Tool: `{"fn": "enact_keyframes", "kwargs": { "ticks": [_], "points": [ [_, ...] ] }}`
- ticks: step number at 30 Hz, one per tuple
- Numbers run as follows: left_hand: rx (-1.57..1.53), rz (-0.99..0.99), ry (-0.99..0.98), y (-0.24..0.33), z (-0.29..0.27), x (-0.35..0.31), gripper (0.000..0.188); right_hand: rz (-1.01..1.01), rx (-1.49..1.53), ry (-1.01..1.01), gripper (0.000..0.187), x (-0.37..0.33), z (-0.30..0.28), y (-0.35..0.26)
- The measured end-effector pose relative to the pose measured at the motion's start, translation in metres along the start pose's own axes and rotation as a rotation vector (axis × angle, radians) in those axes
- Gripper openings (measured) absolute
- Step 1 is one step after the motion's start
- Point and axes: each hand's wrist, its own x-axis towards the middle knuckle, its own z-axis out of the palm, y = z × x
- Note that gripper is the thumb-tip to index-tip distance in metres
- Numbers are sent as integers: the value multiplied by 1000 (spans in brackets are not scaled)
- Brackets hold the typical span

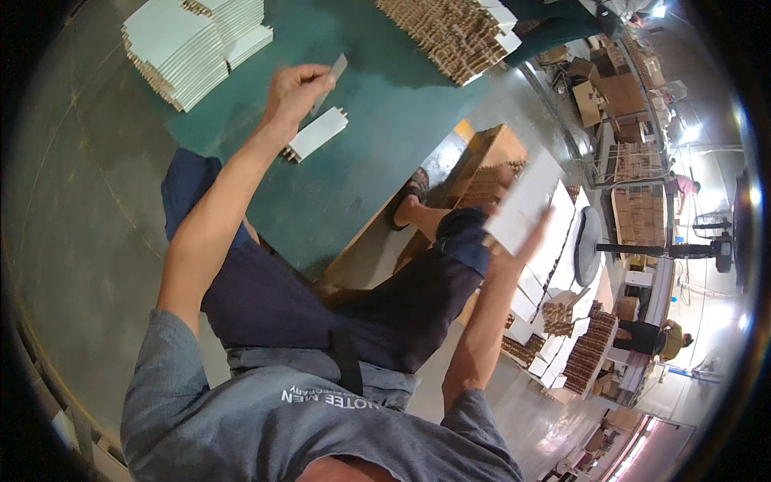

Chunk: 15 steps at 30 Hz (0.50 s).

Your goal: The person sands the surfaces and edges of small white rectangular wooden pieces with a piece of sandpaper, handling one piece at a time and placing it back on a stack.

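My left hand [291, 95] pinches a thin, pale grey strip [330, 83] between thumb and fingers, above a green tabletop [381, 128]. Just below that strip, a small pile of white flat pieces [318, 135] with brown ends lies on the green surface. Off to the right, past my knee, my right hand [516, 251] grips a white flat panel [526, 201]. Motion blurs this panel and the fingers around it. Whether it is one sheet or several, I cannot tell.
Tall stacks of white flat pieces [181, 52] and brown-edged pieces [450, 36] stand on the green top. At right are more white and brown stacks [590, 345], a dark round fan [590, 245], a wooden crate [494, 149] and loaded racks. Other people [671, 341] are farther back.
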Motion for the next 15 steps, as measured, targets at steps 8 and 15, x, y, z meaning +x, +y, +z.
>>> {"fn": "enact_keyframes", "kwargs": {
  "ticks": [8, 15],
  "points": [
    [197, 378, -68, 15, 17, -27, 17, 518, 86, 65, 53, 53, 30, 142],
    [258, 439, -81, 11, 23, -28, 14, 604, -149, 75, 54, 43, 46, 164]
  ]
}}
